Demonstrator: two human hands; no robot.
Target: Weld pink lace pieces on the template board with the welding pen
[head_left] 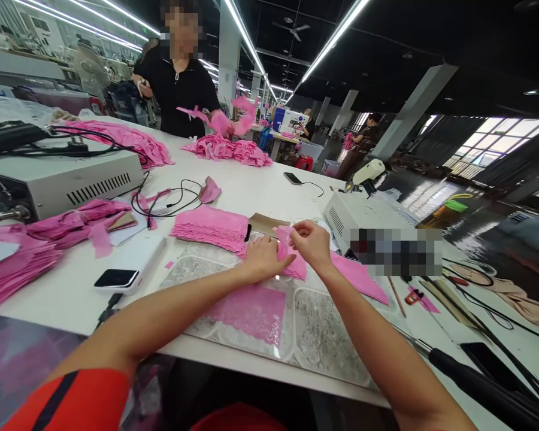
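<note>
Ref. pt. for all clock dirs: your hands, 12 straight ahead.

Grip: your R hand (pixel 311 242) was closed in a fingertip pinch on a pink cloth piece (pixel 282 234), which lay at the far edge of the work, between both hands. Your L hand (pixel 264 260) lay palm-down over pink cloth just beside it, thumb out toward the R; whether those fingers held anything, cannot tell.

Surface: your white table (pixel 251 188) carried a grey stone-patt. board (pixel 327 326) w/ pale borders and glare spots. A flat pink panel (pixel 256 314) lay on it at approx. 7. A neat cloth stack (pixel 211 227) stood at 10; another pink piece (pixel 359 278) lay at 3, near your R forearm. Vented metal box (pixel 90 179) at 10, second box (pixel 363 215) at 2. White device (pixel 117 278) w/ dark glossy end at 9; loose pink bundles (pixel 18 257) beyond. Phone (pixel 293 178) w/ thin cable at 12. Red-handled snips (pixel 414 296) at 4, blk-handled tool (pixel 476 377) also at 4.

Room: a co-worker (pixel 182 96) in blk stood at 11 behind a pink heap (pixel 229 149), pink strips at one hand. Lg. hall, dark ceiling, strip lights (pixel 247 36), ceiling fan (pixel 291 30) at 12, slanting pillar (pixel 413 108) at 1, bright windows (pixel 494 143) at 2, shiny dark floor (pixel 431 185).
</note>
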